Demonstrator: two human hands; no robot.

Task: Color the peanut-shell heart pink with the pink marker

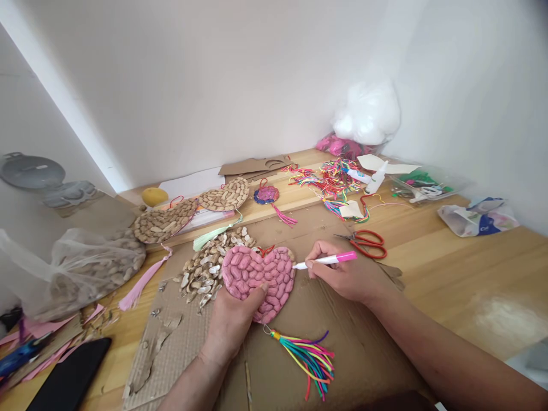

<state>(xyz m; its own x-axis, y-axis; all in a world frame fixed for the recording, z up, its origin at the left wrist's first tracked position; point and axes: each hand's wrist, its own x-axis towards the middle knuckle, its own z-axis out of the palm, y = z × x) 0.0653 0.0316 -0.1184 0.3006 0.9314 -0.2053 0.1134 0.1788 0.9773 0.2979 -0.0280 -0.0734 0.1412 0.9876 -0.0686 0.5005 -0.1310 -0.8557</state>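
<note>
Head camera: held the pink peanut-shell heart (278, 285) over the cardboard (342, 337) near the middle of the view, gripped at its lower left by the left hand (233, 319), with the thumb on the face and the fingers mostly hidden underneath. Closed the right hand (338, 274) around a white marker (326, 260) with a pink end, pinching the barrel between thumb and fingers, and pointed the tip at the heart's right edge, just below a tan patch. Could not tell contact from a slight gap there. Showed a red cord loop (266, 251) at the heart's notch and a multicoloured tassel (306, 359) below its point. Had red-handled scissors (371, 244) lying open just beyond the right hand, and a pile of peanut shells (203, 274) left of the heart. Set farther back two tan peanut-shell hearts (165, 221), a small round ornament (266, 195), tangled coloured cords (336, 177) and a white glue bottle (377, 178). Included a black phone (71, 374) at the lower left, on the wooden table (432, 268).
</note>
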